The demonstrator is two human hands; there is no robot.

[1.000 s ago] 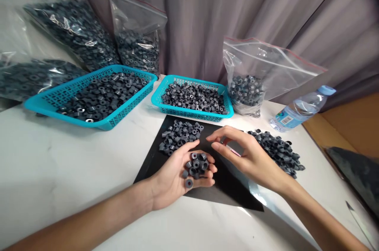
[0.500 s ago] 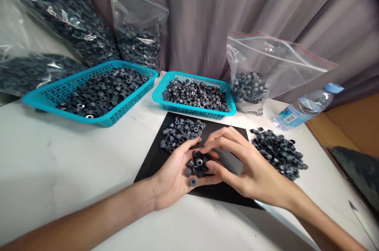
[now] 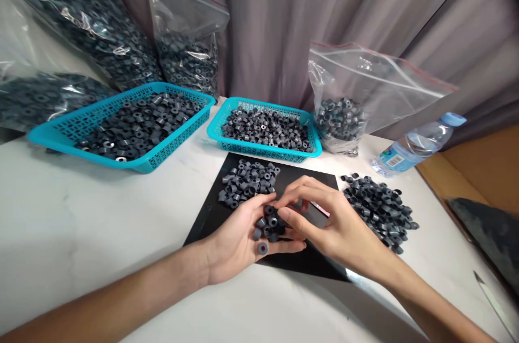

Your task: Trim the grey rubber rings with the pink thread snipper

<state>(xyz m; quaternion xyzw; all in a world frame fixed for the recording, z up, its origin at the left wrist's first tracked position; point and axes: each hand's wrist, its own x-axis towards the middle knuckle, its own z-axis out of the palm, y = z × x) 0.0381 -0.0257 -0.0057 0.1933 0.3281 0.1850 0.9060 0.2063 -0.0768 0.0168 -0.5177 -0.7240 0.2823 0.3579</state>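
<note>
My left hand (image 3: 239, 240) is palm up and cupped, holding a handful of small grey ring-shaped parts (image 3: 269, 224). One loose ring rests near the base of its fingers. Over that handful, my right hand (image 3: 320, 219) brings thumb and index finger together in a pinch; whatever sits between the tips is too hidden to name. Both hands are above a black mat (image 3: 206, 213). A heap of the same grey parts (image 3: 247, 183) lies on the mat beyond my left fingers. To the right of my right hand is a second heap of dark rings (image 3: 383, 213) on the table.
Two blue baskets (image 3: 148, 166) (image 3: 259, 153) of grey parts stand behind the mat. Zip bags (image 3: 188, 56) of parts lean at the back left, another bag (image 3: 340, 116) at the back right. A water bottle (image 3: 417, 146) and a pointed blade-like tool (image 3: 492, 300) are at right.
My right thumb has moved up towards the index fingertip, closing the pinch above the handful. My left hand stays nearly in place, its parts still in the palm.
</note>
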